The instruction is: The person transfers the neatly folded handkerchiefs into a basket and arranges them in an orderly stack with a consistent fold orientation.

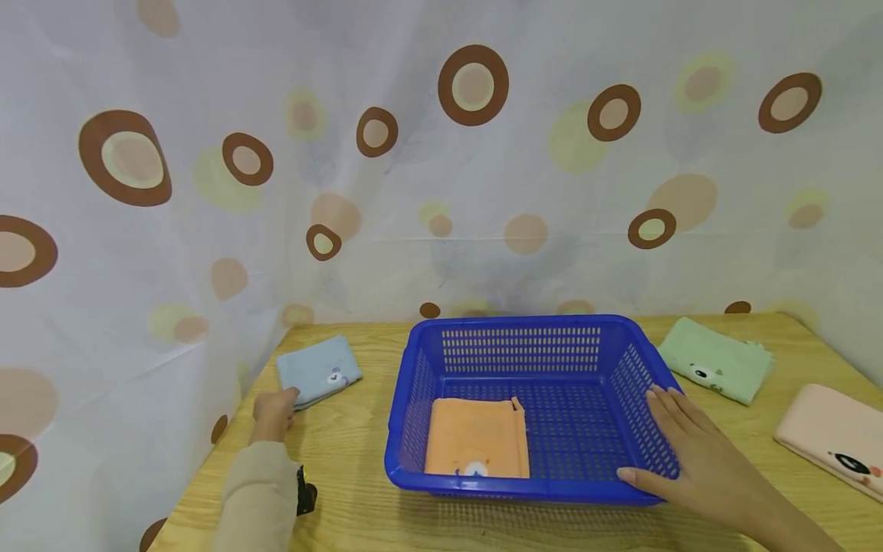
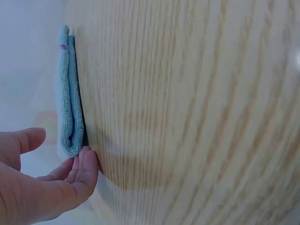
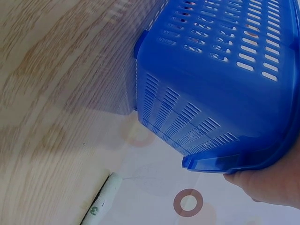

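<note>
1. Apparently the work is in an early part: one small towel is inside the basket, and three others lie outside it.
2. The orange folded towel (image 1: 476, 437) lies flat in the blue plastic basket (image 1: 572, 487), at its left, near side. I judge this piece to be done.
3. The light blue folded towel (image 1: 313, 366) is on the wooden table (image 1: 359, 445), left of the basket and well apart from it. The person's left hand (image 1: 274, 414) is at its near left corner.
4. In the left wrist view, the fingertips of this hand touch the folded edge low down, by the table, while the thumb (image 2: 30, 140) stands apart from the cloth. So the fingers are spread, and the grip seems not yet made.
5. The right hand (image 1: 710, 460) rests on the right rim of the basket, its fingers laid out rather straight and the thumb apart, probably for steadying it.
6. On the right, the green folded towel (image 1: 724, 360) and the pink folded towel (image 1: 828, 429) lie on the table, untouched. These two, with the light blue one, are perhaps what is left.
</note>
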A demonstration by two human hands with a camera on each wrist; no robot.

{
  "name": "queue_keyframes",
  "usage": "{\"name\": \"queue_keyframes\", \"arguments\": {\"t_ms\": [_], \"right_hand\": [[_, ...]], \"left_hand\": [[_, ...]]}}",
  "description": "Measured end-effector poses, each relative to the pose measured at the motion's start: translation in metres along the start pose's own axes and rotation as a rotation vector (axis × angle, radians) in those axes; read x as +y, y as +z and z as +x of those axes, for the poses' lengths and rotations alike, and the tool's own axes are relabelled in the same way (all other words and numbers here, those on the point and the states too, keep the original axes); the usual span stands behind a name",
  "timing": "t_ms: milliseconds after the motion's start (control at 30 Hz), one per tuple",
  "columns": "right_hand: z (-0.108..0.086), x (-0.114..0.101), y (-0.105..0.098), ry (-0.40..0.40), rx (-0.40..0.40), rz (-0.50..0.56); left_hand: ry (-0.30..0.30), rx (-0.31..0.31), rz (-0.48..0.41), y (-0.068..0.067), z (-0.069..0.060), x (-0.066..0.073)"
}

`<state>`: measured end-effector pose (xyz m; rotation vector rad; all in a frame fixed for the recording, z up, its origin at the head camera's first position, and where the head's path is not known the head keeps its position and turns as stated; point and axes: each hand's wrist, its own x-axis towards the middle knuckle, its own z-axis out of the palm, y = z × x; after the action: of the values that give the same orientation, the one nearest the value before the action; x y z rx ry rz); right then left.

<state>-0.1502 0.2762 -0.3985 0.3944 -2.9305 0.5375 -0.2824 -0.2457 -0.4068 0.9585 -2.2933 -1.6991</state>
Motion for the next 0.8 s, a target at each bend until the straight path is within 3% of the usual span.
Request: {"name": "queue_keyframes", "arguments": {"t_ms": [500, 800], "right_hand": [[0.0009, 0.0027, 0.0010, -0.004, -0.008, 0.015], [0.0016, 0.0021, -0.0015, 0.011, -0.020, 0.018]], "left_hand": [[-0.015, 0.060, -0.010, 0.0073, -0.0026, -0.0009], [-0.003, 0.038, 0.005, 0.0101, -0.0021, -0.0026]]}}
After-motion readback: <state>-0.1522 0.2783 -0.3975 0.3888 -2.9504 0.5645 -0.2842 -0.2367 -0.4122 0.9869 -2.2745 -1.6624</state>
